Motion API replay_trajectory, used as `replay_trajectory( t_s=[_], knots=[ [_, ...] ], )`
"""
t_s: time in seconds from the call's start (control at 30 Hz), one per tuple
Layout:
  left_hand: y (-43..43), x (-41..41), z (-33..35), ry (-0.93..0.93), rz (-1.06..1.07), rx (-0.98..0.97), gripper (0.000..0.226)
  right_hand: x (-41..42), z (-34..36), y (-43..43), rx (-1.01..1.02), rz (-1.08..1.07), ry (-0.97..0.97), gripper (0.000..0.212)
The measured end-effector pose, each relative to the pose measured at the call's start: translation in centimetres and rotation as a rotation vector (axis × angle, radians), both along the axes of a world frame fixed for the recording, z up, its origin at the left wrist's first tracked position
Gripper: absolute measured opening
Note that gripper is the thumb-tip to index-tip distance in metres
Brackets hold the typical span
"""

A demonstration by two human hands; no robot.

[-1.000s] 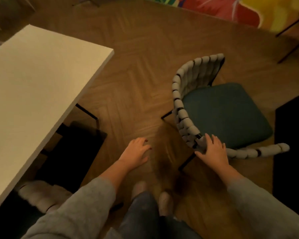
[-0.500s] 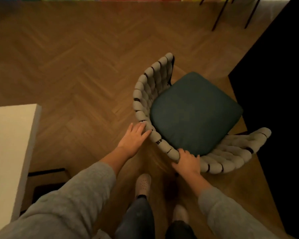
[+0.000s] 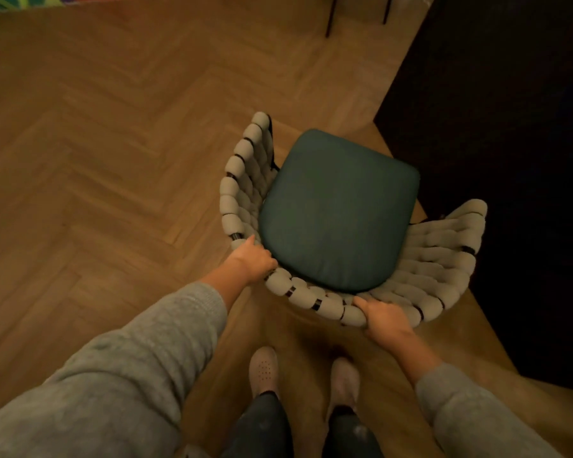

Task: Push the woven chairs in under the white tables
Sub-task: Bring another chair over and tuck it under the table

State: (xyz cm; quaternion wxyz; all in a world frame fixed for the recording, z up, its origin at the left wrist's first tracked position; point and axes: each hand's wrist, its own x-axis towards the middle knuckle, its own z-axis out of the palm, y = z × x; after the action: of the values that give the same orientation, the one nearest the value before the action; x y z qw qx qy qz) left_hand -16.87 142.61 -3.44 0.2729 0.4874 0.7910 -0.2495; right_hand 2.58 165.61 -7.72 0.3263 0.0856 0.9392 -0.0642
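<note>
Nearest me, left hand (image 3: 253, 259) and right hand (image 3: 382, 317) grip the woven chair (image 3: 242, 193) by its back rim, fingers (image 3: 268, 261) curled over it. Farther on it borders a dark area (image 3: 510, 160), with no table visible. I fear a blind shove could snag a leg and tip it.

The left hand (image 3: 253, 259) curls its fingers (image 3: 269, 259) over the rim of the chair (image 3: 242, 200), their tips lost behind the cushion (image 3: 338, 209); the right hand (image 3: 386, 317) wraps the back likewise. The cushion hides the chair's legs. A dark mass (image 3: 510, 160) at right is too dim to identify. The top edge crops a rug (image 3: 14, 1) and two black legs (image 3: 329, 18); the bottom edge crops the sleeves (image 3: 113, 375).
</note>
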Motion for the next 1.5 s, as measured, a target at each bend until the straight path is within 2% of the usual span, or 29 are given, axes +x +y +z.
replay_trajectory(
  t_s=[0.13, 0.33, 0.43, 0.57, 0.7, 1.03, 1.5],
  knots=[
    [3.7, 0.5, -0.4, -0.031, -0.024, 0.027, 0.040, 0.8, 0.7, 4.8, 0.073, -0.020, -0.020, 0.039],
    [8.9, 2.5, -0.4, -0.033, 0.081, 0.059, 0.035, 0.2, 1.0, 11.0, 0.138, 0.041, -0.045, 0.039],
    [11.5, 3.8, -0.2, -0.011, 0.142, 0.062, 0.033, -0.2, 1.1, 14.5, 0.110, 0.100, -0.057, 0.033],
    [13.4, 5.2, 0.1, 0.023, 0.225, 0.059, 0.035, -0.2, 1.3, 17.1, 0.048, 0.168, -0.060, 0.040],
    [14.1, 7.6, 0.3, 0.048, 0.298, 0.028, 0.038, 0.9, 1.2, 18.1, 0.016, 0.222, -0.031, 0.038],
    [12.3, 21.4, -1.1, 0.014, 0.620, 0.057, 0.037, 6.2, 0.5, 19.3, 0.063, 0.521, -0.033, 0.041],
    [12.5, 42.2, -1.8, 0.001, 0.999, 0.116, 0.037, 15.5, 1.1, 19.0, 0.079, 0.808, 0.009, 0.040]
  ],
)
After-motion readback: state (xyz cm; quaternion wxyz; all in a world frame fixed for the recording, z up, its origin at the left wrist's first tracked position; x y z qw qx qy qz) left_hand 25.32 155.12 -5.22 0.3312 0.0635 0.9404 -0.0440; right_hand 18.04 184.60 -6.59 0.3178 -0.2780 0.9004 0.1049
